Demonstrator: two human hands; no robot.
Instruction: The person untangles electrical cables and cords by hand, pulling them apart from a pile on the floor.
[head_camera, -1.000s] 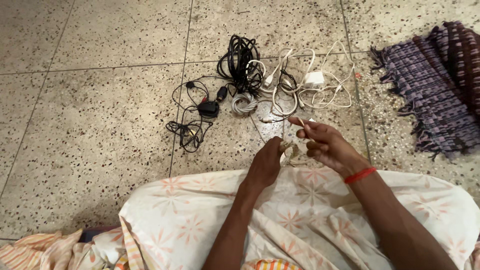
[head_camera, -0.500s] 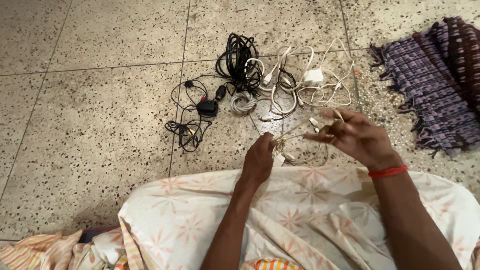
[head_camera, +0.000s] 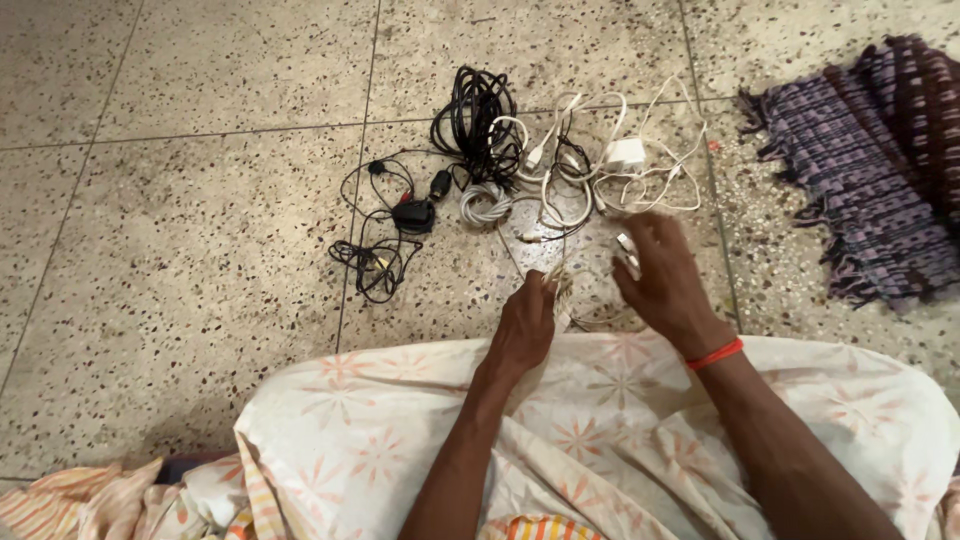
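Speckled terrazzo floor (head_camera: 180, 250), tile joints visible. Person seated, lap covered by pale flower-print cloth (head_camera: 600, 420). Left hand (head_camera: 525, 325) at the near edge of the floor area, fingers (head_camera: 545, 290) curled and pinching a small white cable (head_camera: 580, 300) bunched just past the cloth. Right hand (head_camera: 665, 280) just right of it, back of hand up, fingers curled down over the same cable with its white plug (head_camera: 627, 248) showing at the fingertips; red band (head_camera: 715, 353) on the wrist. Farther out: black cable coil (head_camera: 478, 120), thin black wires with adapter (head_camera: 385, 230) to its left, white cable tangle with charger (head_camera: 610, 170) to its right. Purple woven mat (head_camera: 870, 160) far right, well apart.
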